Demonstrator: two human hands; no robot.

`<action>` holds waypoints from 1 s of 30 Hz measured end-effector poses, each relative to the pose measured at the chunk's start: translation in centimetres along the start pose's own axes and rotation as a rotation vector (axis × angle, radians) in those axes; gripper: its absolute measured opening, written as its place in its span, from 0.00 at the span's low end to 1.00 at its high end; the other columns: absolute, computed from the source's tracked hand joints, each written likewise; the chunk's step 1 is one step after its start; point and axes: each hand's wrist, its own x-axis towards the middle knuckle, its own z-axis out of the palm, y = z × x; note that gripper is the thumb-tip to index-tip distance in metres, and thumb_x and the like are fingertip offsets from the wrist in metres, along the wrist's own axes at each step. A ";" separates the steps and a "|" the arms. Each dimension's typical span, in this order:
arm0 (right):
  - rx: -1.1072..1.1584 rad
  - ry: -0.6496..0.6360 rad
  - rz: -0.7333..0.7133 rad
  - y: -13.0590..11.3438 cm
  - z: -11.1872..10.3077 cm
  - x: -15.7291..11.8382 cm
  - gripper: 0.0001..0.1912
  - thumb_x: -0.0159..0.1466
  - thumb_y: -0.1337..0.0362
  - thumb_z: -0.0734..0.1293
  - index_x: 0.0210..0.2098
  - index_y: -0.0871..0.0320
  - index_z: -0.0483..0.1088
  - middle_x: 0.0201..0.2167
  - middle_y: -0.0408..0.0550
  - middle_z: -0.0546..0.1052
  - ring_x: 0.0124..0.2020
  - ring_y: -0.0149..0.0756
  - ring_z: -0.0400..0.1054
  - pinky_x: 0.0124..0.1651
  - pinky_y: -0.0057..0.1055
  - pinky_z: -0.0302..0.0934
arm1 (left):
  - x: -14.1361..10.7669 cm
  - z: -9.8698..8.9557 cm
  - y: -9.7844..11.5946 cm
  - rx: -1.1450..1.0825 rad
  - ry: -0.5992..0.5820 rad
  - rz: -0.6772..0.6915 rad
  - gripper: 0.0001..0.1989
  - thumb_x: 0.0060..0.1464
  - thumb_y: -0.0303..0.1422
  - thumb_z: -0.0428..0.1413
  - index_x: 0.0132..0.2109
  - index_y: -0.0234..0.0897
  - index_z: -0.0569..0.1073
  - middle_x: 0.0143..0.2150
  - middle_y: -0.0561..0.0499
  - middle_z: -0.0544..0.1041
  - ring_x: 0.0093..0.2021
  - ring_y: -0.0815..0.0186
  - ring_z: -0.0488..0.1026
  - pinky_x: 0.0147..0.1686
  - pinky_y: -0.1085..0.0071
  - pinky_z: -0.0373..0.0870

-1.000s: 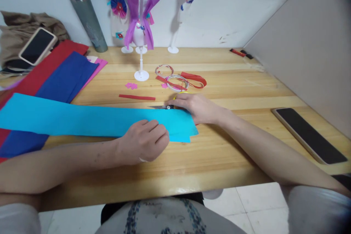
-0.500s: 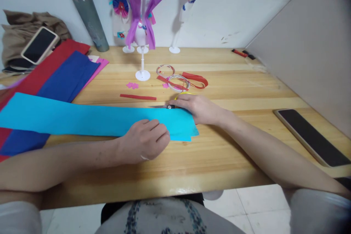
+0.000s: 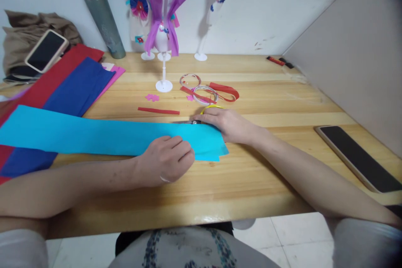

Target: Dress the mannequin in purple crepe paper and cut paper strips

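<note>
A long light-blue sheet (image 3: 103,137) lies across the table. My left hand (image 3: 169,159) rests on its lower edge near the right end, fingers curled; whether they pinch anything is hidden. My right hand (image 3: 224,123) lies over the yellow handles of the scissors (image 3: 195,122) at the sheet's upper edge, fingers wrapped round them, with the blades pointing left. Just above the sheet lies a thin red strip (image 3: 158,111). A pink flower cutout (image 3: 152,97) is behind it. Two tape rolls (image 3: 205,95) and a folded red strip (image 3: 226,92) lie behind my right hand.
Dress forms (image 3: 163,37) in coloured fabric stand by the wall, beside a tall bottle (image 3: 105,21). Red cloth (image 3: 75,56) and dark-blue cloth (image 3: 80,81) lie at left, near a phone (image 3: 46,51) on brown fabric. Another phone (image 3: 358,157) lies at right.
</note>
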 end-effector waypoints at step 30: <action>-0.029 -0.116 0.117 -1.3 -1.2 0.6 0.27 0.69 0.63 0.69 0.66 0.59 0.74 0.55 0.61 0.82 0.52 0.51 0.79 0.53 0.41 0.73 | -0.2 0.0 -0.3 0.029 -0.028 0.037 0.13 0.67 0.21 0.53 0.34 0.37 0.76 0.32 0.51 0.78 0.30 0.65 0.68 0.27 0.65 0.59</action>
